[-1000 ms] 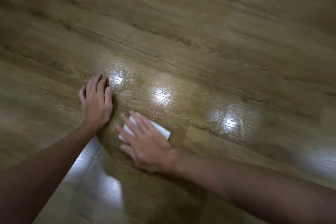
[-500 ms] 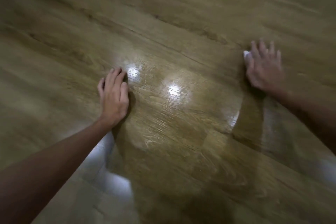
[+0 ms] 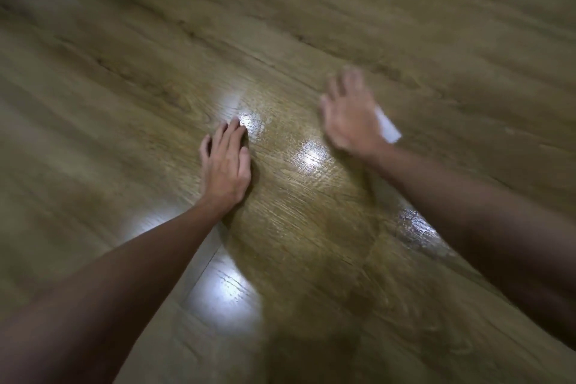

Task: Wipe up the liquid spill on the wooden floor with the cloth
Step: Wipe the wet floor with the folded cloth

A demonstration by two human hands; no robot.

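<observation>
Glossy wood-grain plank floor (image 3: pixel 311 25) reflecting bright patches of overhead light (image 3: pixel 229 293).

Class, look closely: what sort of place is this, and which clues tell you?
Probably an indoor room, seen at floor level: glossy wood-grain planks with lamp glare, a white cloth under the right hand, left hand flat on the floor.
</observation>
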